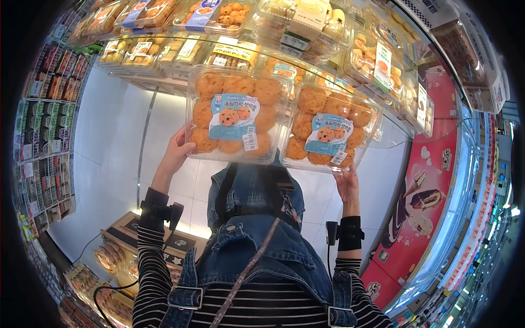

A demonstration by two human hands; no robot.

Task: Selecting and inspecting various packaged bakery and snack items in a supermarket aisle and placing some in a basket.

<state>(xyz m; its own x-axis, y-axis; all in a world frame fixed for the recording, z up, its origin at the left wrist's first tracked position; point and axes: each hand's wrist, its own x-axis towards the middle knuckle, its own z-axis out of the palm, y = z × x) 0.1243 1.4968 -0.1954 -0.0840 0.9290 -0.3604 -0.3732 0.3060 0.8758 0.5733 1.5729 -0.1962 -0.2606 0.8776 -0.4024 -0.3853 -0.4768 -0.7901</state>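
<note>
Side by side in front of my body are two clear plastic clamshell boxes of round golden-brown buns, each with a blue and white label and a barcode sticker. My left hand (176, 149) grips the lower left edge of the left bun box (236, 117), thumb over its side. At the bottom right corner of the right bun box (330, 127), my right hand (346, 180) holds on, its fingers partly hidden beneath the plastic. Both boxes are raised off the glass-edged shelf (262, 49) beyond them, and their near corners almost meet.
Packed pastry boxes (143, 53) fill the display shelves ahead. A red freezer cabinet (430, 164) with ice cream pictures runs along the right. Racks of packaged goods (51, 123) stand at left. Behind me to the left is a wooden bread display (123, 233). Cables hang from my wrist straps.
</note>
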